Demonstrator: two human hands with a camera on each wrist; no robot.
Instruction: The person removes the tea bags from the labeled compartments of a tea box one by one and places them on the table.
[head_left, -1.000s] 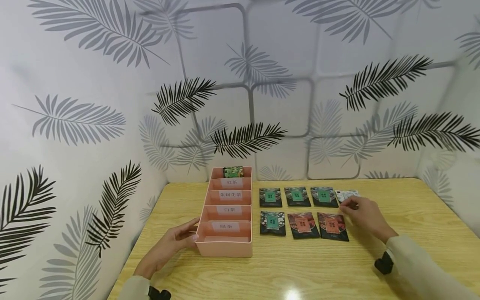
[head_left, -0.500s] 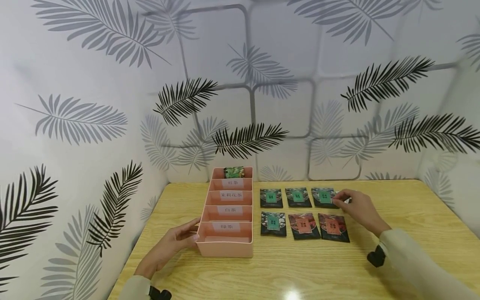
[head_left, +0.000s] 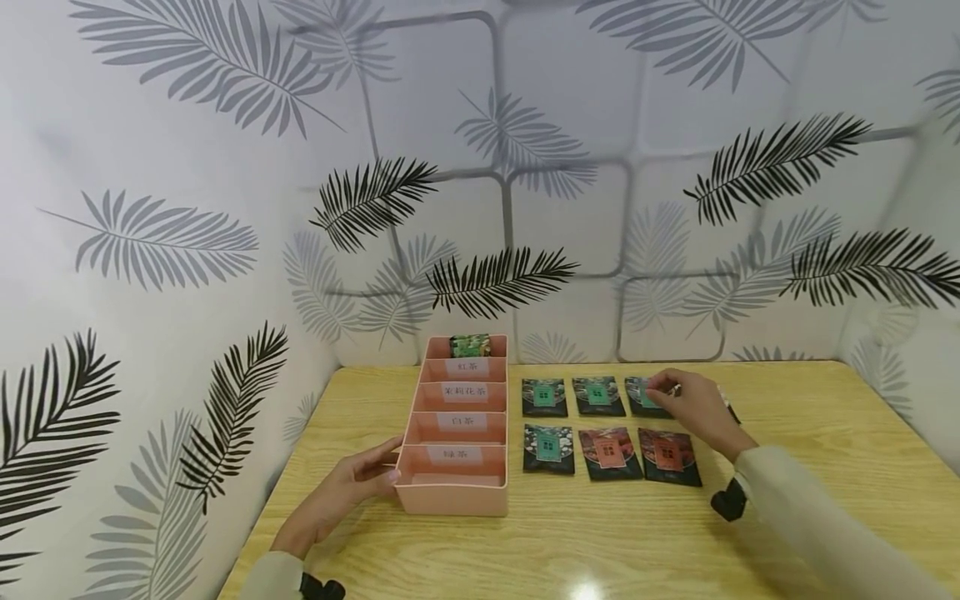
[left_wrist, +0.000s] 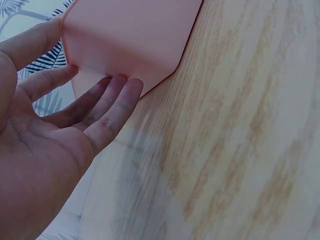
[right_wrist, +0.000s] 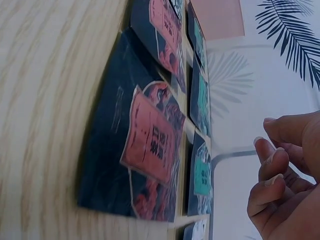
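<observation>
A long pink box (head_left: 452, 498) with labelled compartments stands at the left of the table. My left hand (head_left: 348, 487) touches its near left corner; in the left wrist view, extended fingertips (left_wrist: 132, 86) rest against the pink wall. My right hand (head_left: 697, 408) is over the far right of the tea sachets, its fingertips overlapping a green-labelled sachet (head_left: 637, 398). In the right wrist view those fingers (right_wrist: 270, 192) are loosely bent with nothing between them. A red-labelled sachet (right_wrist: 150, 145) lies nearer. My hand mostly hides a whitish sachet (right_wrist: 199, 231).
More dark sachets lie in two rows: green-labelled ones (head_left: 544, 398) (head_left: 598, 397) behind, a green-labelled (head_left: 548, 450) and a red-labelled one (head_left: 611, 454) in front. A green packet (head_left: 470, 346) sits in the box's farthest compartment. Leaf-patterned walls (head_left: 555, 250) border the table.
My right hand has moved left from the whitish sachet to over the green-labelled sachet beside it. My left hand stays at the box; the sachets look unmoved.
</observation>
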